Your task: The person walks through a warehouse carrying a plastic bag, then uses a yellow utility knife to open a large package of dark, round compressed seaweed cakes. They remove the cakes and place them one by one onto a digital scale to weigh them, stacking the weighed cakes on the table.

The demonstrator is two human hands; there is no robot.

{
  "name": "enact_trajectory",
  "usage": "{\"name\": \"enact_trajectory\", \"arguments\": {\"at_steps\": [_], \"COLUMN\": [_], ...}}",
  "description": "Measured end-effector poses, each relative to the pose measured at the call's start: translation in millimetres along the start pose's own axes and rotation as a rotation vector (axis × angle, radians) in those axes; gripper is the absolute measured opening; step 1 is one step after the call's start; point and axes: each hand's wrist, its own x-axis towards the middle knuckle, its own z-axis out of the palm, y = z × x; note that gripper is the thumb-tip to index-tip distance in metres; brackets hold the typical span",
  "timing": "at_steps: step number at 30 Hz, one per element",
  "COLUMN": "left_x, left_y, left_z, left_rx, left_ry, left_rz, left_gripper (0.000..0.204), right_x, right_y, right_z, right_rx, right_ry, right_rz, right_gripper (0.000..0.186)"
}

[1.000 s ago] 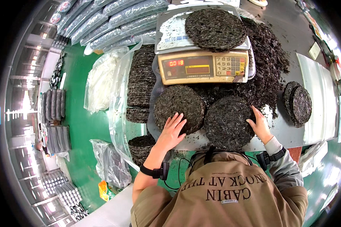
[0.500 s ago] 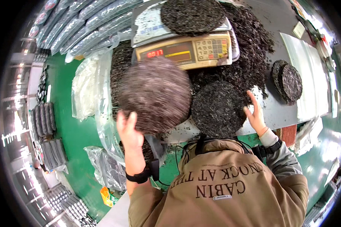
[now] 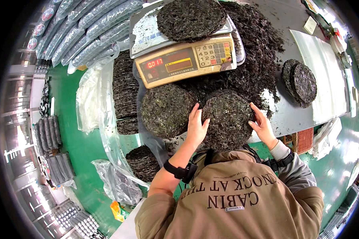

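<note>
A round, dark dried seaweed cake (image 3: 227, 121) lies at the near edge of the table, between my two hands. My left hand (image 3: 196, 126) holds its left rim with thumb and fingers. At the opposite rim, my right hand (image 3: 264, 126) curves its thumb and fingers against the edge. Another seaweed cake (image 3: 167, 111), browner and greenish, lies just left of my left hand. A third cake (image 3: 191, 19) rests on the pan of a digital scale (image 3: 185, 59) with a lit red display. The undersides of the cakes are hidden.
Loose dried seaweed (image 3: 257, 47) is heaped beside the scale. Two cakes (image 3: 299, 83) lean together at right, near a white sheet (image 3: 321, 79). Clear plastic (image 3: 107, 103) wraps stacked cakes (image 3: 125, 87) at left. Packed bags (image 3: 91, 32) are piled at the far left.
The cake my left hand was moving now lies below the scale. My left hand has gone right to the other cake, and my right hand has closed in on its rim.
</note>
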Motion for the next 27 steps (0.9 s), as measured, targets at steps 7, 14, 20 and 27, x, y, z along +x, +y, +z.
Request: {"name": "enact_trajectory", "arguments": {"at_steps": [7, 14, 20, 27], "left_x": [8.6, 23.9, 37.8, 124.6], "left_y": [38.7, 38.4, 39.6, 39.0], "left_z": [-24.3, -72.5, -171.9, -205.6], "left_rx": [-0.284, -0.974, -1.100, -1.296], "left_ry": [0.115, -0.018, 0.600, 0.586], "left_rz": [0.026, -0.406, -0.363, 0.049], "left_gripper": [0.050, 0.052, 0.052, 0.044], "right_x": [11.2, 65.4, 193.9, 208.3], "right_y": [-0.2, -31.5, -121.5, -118.4], "right_z": [-1.5, -21.4, 9.9, 8.7], "right_rx": [0.295, 0.257, 0.212, 0.354], "right_ry": [0.048, 0.057, -0.184, 0.064], "right_rz": [0.086, -0.186, -0.268, -0.141], "right_gripper": [0.063, 0.047, 0.047, 0.030]}}
